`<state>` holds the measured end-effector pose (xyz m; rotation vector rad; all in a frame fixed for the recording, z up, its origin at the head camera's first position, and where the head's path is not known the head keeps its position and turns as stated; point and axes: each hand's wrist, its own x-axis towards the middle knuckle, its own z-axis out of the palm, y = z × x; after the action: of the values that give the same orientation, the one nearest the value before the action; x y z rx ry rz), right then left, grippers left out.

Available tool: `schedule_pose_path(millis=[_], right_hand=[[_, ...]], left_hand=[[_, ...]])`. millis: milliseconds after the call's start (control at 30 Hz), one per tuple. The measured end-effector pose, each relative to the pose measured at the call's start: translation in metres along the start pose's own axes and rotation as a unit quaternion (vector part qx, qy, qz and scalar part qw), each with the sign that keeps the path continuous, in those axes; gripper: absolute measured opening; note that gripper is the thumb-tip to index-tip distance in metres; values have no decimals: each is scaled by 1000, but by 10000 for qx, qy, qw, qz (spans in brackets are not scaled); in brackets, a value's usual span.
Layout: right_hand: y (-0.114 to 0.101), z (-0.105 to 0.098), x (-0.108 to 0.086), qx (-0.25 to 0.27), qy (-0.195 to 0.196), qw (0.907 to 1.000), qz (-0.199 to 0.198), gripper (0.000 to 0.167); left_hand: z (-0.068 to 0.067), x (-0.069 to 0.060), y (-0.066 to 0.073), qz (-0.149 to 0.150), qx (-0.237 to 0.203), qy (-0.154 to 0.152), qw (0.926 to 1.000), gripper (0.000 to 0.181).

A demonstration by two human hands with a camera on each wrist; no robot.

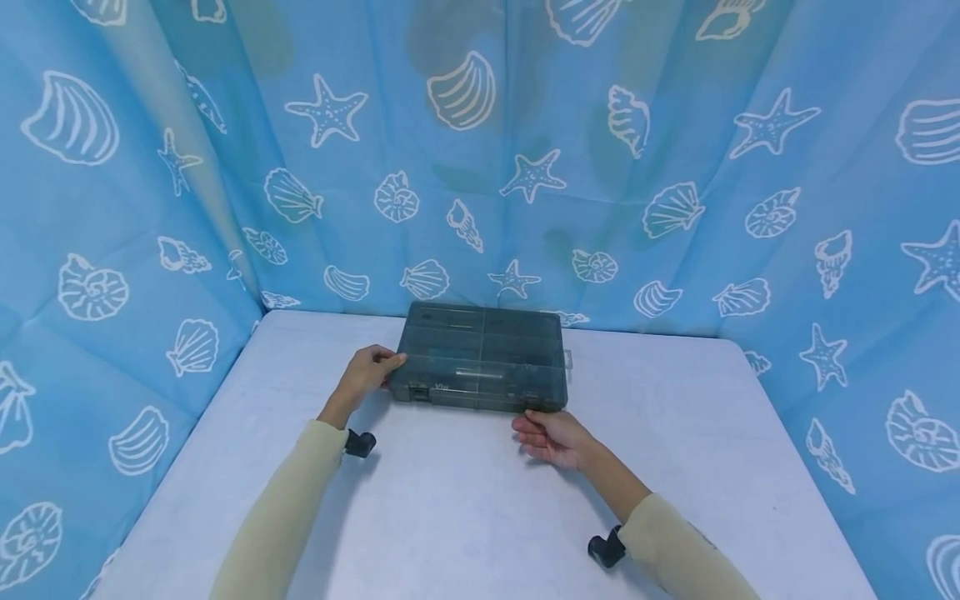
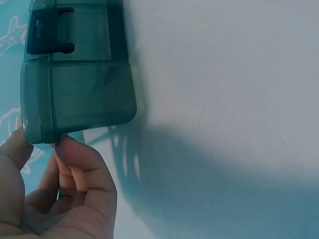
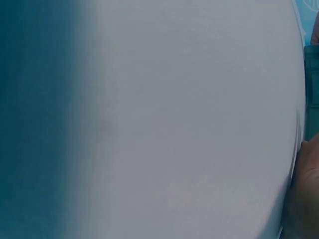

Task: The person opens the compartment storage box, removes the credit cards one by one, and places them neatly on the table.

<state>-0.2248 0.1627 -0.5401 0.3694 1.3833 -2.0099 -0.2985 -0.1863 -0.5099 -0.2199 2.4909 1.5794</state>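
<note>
A closed, translucent dark grey-green case [image 1: 487,342] with a see-through divided lid lies flat on the white table. At its left front corner my left hand [image 1: 366,377] grips the edge, thumb on top. The left wrist view shows that hand [image 2: 75,194] with its fingertips at the corner of the case [image 2: 89,94], below a dark latch [image 2: 44,32]. My right hand [image 1: 553,437] touches the front edge near the right corner, its other fingers loosely bent in front of the case. Only part of the right hand [image 3: 304,194] and a strip of the case [image 3: 312,89] appear in the right wrist view.
The white table [image 1: 450,508] runs back to a blue curtain [image 1: 480,208] with white shells and starfish, which also stands along both sides. A small clear hanging tab [image 1: 568,359] sticks out from the case's right side. Black wrist cameras [image 1: 361,443] sit under both sleeves.
</note>
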Motion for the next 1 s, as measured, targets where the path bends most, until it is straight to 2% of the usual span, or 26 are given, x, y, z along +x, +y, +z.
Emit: schedule_pose_path(millis=[100, 200, 367, 567, 767, 1000], right_hand=[[-1, 3, 1, 23, 157, 9999, -9, 28], [-2, 13, 5, 94, -14, 9999, 119, 30], [2, 50, 20, 8, -537, 9975, 461, 41], [6, 92, 40, -89, -647, 9967, 481, 54], [14, 117, 54, 12, -722, 9963, 465, 56], [14, 142, 67, 50, -749, 9960, 478, 63]], left_hand=[[-1, 1, -1, 89, 32, -32, 10000, 46], [-4, 2, -3, 178, 51, -2, 9998, 47], [-7, 0, -7, 120, 76, 63, 9999, 45], [1, -4, -4, 242, -20, 54, 9997, 43], [5, -2, -3, 181, 36, 16, 9998, 42], [-1, 3, -7, 121, 130, 51, 9998, 44]])
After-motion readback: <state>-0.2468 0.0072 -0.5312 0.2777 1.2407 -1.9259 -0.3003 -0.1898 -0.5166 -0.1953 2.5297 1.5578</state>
